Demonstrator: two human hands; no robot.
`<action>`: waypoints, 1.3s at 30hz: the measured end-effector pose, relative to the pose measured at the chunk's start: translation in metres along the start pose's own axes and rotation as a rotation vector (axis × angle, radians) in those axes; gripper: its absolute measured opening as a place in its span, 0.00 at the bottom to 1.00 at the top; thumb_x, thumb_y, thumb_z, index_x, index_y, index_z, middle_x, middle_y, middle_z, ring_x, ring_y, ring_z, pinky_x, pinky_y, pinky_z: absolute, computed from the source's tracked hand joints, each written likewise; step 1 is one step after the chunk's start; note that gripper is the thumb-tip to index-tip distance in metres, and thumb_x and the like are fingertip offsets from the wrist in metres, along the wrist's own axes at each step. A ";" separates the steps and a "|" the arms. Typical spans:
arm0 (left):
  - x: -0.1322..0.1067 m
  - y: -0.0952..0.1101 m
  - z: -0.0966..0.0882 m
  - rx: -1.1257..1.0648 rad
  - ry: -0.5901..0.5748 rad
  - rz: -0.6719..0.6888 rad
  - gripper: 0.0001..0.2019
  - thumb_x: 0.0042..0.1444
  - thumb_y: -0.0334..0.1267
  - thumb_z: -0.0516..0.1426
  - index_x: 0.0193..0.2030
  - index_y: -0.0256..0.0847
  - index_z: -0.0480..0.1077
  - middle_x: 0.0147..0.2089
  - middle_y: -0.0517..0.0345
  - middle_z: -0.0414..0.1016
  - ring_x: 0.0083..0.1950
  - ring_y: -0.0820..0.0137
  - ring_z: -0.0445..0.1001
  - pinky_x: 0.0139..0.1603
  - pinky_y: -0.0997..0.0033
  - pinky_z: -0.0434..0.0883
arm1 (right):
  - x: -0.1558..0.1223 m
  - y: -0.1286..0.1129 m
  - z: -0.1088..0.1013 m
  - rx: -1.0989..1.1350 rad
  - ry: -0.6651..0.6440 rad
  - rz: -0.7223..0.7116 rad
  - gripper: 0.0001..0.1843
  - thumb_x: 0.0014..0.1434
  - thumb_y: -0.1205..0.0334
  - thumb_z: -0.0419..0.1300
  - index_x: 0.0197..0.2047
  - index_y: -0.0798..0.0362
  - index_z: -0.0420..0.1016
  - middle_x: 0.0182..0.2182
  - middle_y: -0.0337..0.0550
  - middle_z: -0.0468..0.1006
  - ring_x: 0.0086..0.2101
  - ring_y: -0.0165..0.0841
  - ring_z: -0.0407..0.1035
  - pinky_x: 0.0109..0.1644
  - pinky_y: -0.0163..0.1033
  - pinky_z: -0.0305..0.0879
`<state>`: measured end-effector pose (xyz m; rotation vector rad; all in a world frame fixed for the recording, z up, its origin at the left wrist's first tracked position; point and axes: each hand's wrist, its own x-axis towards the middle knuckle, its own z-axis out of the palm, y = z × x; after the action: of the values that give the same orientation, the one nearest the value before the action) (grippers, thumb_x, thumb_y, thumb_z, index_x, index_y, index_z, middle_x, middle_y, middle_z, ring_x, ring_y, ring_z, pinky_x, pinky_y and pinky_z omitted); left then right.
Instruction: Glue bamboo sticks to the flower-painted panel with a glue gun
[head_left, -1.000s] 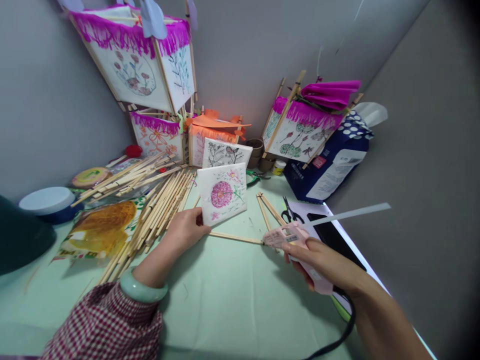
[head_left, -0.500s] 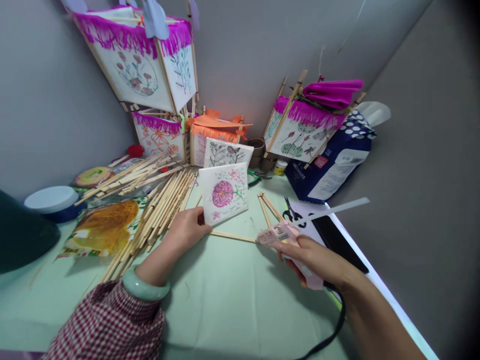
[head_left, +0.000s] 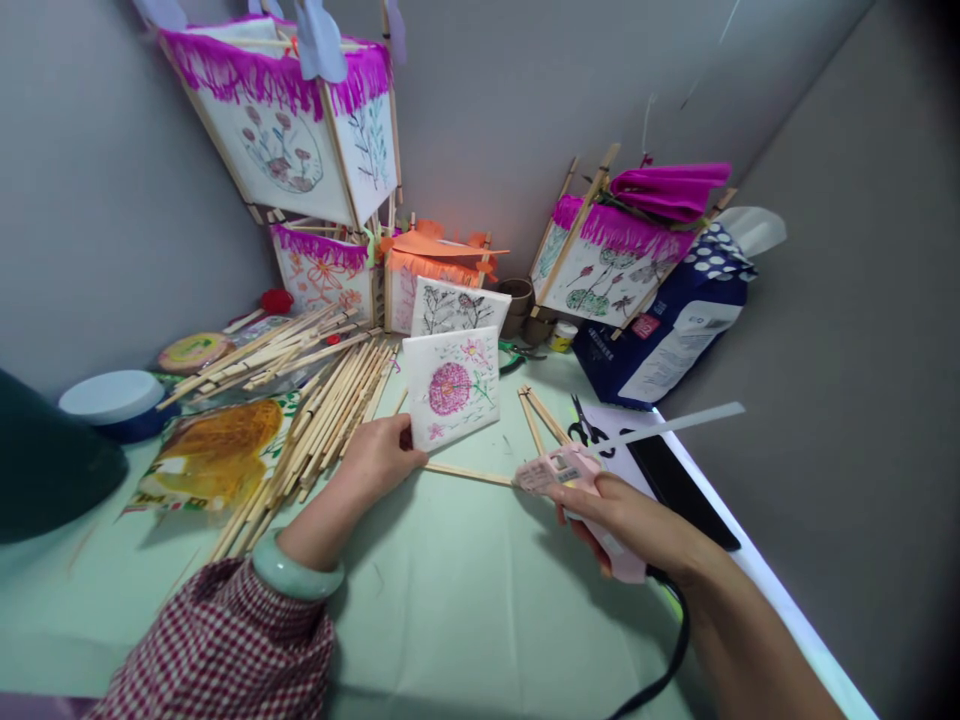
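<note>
My left hand (head_left: 377, 457) is closed on the lower left corner of a white square panel (head_left: 452, 388) painted with a pink flower, and holds it upright on the pale green table (head_left: 450, 590). Under the panel lies a thin wooden stick (head_left: 469, 473). My right hand (head_left: 626, 520) grips a pink hot glue gun (head_left: 570, 475). Its nozzle touches the right end of that stick. A clear glue stick (head_left: 675, 423) juts out of the gun's back, and a black cord (head_left: 667, 660) trails from its handle.
A heap of wooden sticks (head_left: 315, 400) lies left of the panel. Paper lanterns with magenta fringe (head_left: 292, 130) (head_left: 607, 250) stand at the back by the grey walls. Scissors (head_left: 585, 428), a black tablet (head_left: 675, 480), a blue tissue pack (head_left: 667, 320) and a blue-lidded tub (head_left: 112, 400) surround the work spot.
My right hand has shifted the glue gun slightly left along the stick's right end. My left hand and the panel have stayed in place.
</note>
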<state>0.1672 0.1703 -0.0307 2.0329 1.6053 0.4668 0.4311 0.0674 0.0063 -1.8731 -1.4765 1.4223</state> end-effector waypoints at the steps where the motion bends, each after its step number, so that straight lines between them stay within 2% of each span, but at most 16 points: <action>1: 0.000 0.000 0.000 0.006 0.002 -0.004 0.05 0.47 0.34 0.60 0.33 0.38 0.74 0.29 0.54 0.78 0.33 0.62 0.75 0.32 0.68 0.61 | 0.000 -0.001 0.000 -0.002 -0.010 -0.004 0.23 0.60 0.39 0.56 0.30 0.51 0.63 0.19 0.34 0.66 0.16 0.26 0.62 0.18 0.31 0.57; 9: 0.000 0.000 0.000 0.005 -0.003 -0.010 0.05 0.47 0.33 0.59 0.33 0.39 0.73 0.28 0.56 0.77 0.32 0.64 0.74 0.32 0.69 0.61 | 0.000 -0.001 -0.002 -0.034 -0.010 0.014 0.24 0.59 0.38 0.56 0.30 0.53 0.65 0.19 0.34 0.66 0.16 0.25 0.62 0.17 0.31 0.57; 17: 0.000 -0.001 0.001 -0.020 0.005 -0.010 0.04 0.47 0.34 0.59 0.32 0.39 0.72 0.26 0.57 0.77 0.30 0.65 0.74 0.31 0.69 0.61 | 0.003 -0.005 0.000 -0.028 -0.038 0.002 0.25 0.58 0.37 0.57 0.28 0.52 0.63 0.19 0.34 0.65 0.16 0.25 0.62 0.18 0.31 0.57; 23: 0.000 0.000 0.000 0.006 0.012 -0.011 0.04 0.47 0.34 0.59 0.32 0.39 0.73 0.27 0.56 0.77 0.31 0.64 0.74 0.32 0.69 0.60 | 0.001 0.003 -0.005 -0.045 -0.031 0.001 0.23 0.60 0.40 0.55 0.29 0.53 0.64 0.19 0.35 0.66 0.17 0.26 0.62 0.18 0.31 0.58; 29: 0.000 -0.001 0.001 -0.004 0.009 -0.004 0.05 0.46 0.34 0.60 0.32 0.39 0.73 0.28 0.57 0.77 0.32 0.64 0.74 0.32 0.69 0.60 | -0.001 0.006 -0.006 -0.037 -0.020 0.009 0.25 0.60 0.38 0.55 0.30 0.53 0.66 0.20 0.35 0.66 0.17 0.26 0.63 0.18 0.31 0.58; 39: 0.000 -0.001 0.001 -0.008 0.007 -0.009 0.04 0.46 0.34 0.59 0.31 0.40 0.72 0.26 0.57 0.76 0.31 0.64 0.73 0.31 0.69 0.60 | 0.000 -0.001 -0.004 -0.046 -0.027 -0.002 0.24 0.59 0.38 0.55 0.29 0.52 0.63 0.19 0.34 0.65 0.16 0.26 0.62 0.18 0.32 0.58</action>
<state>0.1669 0.1703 -0.0321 2.0195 1.6141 0.4771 0.4338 0.0692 0.0085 -1.8864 -1.5363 1.4297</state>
